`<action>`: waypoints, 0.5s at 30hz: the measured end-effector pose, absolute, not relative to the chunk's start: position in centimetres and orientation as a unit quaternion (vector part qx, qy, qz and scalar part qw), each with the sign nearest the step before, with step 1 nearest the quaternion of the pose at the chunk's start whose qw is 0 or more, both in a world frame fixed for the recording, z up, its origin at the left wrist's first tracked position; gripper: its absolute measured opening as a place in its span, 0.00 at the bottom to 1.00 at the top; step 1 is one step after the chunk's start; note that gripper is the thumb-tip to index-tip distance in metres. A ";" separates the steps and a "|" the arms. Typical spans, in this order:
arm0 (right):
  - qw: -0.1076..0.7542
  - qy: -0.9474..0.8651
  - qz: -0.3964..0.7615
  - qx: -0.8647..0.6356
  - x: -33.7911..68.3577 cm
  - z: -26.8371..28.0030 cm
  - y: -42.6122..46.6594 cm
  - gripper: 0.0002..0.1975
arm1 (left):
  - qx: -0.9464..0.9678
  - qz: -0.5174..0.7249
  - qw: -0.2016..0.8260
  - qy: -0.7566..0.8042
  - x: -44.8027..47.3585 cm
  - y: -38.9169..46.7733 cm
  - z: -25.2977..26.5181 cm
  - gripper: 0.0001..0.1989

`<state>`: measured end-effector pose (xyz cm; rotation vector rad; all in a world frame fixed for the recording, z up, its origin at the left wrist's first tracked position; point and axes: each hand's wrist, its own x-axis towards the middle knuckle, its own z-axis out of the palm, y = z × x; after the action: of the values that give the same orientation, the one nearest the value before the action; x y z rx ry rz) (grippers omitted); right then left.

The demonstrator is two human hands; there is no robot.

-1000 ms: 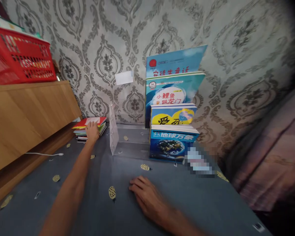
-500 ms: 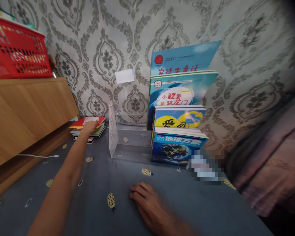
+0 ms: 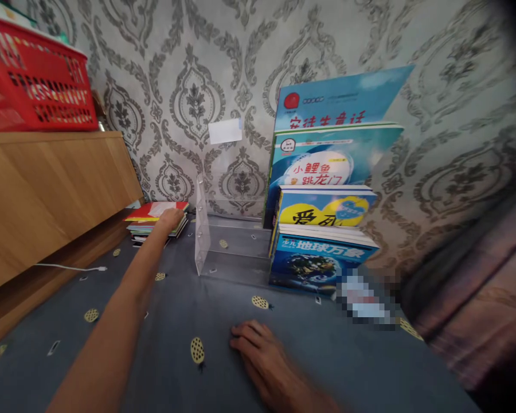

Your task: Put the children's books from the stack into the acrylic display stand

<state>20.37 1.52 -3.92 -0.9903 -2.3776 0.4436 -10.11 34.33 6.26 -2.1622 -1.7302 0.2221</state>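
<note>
At the far left, my left hand (image 3: 170, 218) reaches out to a stack of thin books (image 3: 138, 230) and closes over the right edge of the red-covered book (image 3: 140, 213) on top. Its fingertips are hidden behind the hand. My right hand (image 3: 262, 353) rests on the dark cloth in front, empty, with its fingers loosely bent and slightly apart. Between the hands and the wall stands a clear stepped book rack (image 3: 202, 241). Its right half holds picture books in tiers, with a blue book with a globe (image 3: 312, 264) at the front.
A red plastic basket (image 3: 47, 92) sits on a wooden cabinet (image 3: 55, 183) at the left. A white cable (image 3: 71, 267) lies below it. A white label (image 3: 225, 131) shows above the rack. Dark and pinkish fabric (image 3: 477, 287) hangs at the right, near a blurred-out patch.
The view has shifted slightly, so the rack and books appear a little further right. My left hand stays at the stack's right edge, and my right hand has hardly moved.
</note>
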 end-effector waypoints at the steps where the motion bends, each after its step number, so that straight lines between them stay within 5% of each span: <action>1: 0.264 -0.877 0.163 -0.366 20.4 -3.9 1.5 0.17 | -0.762 0.073 0.185 -0.617 -10.3 34.0 6.2 0.16; 15: 0.256 -0.879 0.162 -0.369 20.2 -3.8 1.6 0.17 | -0.733 -0.031 0.259 -0.629 -13.6 25.3 4.1 0.22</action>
<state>20.22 1.64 -3.78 -1.0006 -2.3862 0.4409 -13.58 25.28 4.14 -1.9861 -1.7044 -0.0845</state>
